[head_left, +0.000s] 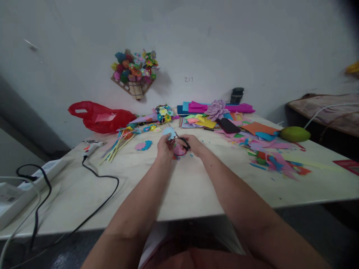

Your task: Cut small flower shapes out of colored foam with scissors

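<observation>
My left hand (165, 145) pinches a light blue piece of craft foam or paper (169, 132) with a rounded edge, above the middle of the table. In my right hand (192, 144) are scissors (184, 142) with black handles, their blades pointing up and left beside the light blue piece. Beneath both hands lie a pink round thing (179, 150) and small coloured scraps, partly covered by my fingers. To the left, pink and blue scallop-edged cutouts (143, 145) rest on the table.
A glue gun (92, 148) with a black cord and a white power strip (45, 175) lie left. Behind are a red plastic bag (105, 117), thin sticks (117, 145) and foam flowers (165, 113). Rightward are a phone (227, 126), coloured scraps (276, 164) and a green fruit (295, 133).
</observation>
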A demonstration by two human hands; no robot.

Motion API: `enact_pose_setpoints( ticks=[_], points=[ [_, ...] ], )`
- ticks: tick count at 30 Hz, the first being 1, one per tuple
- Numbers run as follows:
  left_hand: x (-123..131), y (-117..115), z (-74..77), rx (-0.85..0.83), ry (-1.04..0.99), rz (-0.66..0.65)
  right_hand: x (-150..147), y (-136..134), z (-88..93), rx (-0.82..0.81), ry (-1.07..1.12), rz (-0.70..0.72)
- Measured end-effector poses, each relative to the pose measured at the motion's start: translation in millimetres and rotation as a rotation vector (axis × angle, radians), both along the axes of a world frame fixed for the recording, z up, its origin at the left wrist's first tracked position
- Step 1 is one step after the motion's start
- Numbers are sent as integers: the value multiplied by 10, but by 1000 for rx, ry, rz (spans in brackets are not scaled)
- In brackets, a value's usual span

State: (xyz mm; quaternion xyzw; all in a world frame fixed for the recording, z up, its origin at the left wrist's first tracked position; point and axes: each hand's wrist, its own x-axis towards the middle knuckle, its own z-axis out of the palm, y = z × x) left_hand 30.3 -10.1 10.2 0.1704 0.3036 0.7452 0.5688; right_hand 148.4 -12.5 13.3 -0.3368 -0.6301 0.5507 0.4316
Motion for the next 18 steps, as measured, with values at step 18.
enact_pose_setpoints(
  ticks=[18],
  points=[
    [68, -25, 12, -108, -10, -2, -206, -131, 49, -107, 78, -134]
  ],
)
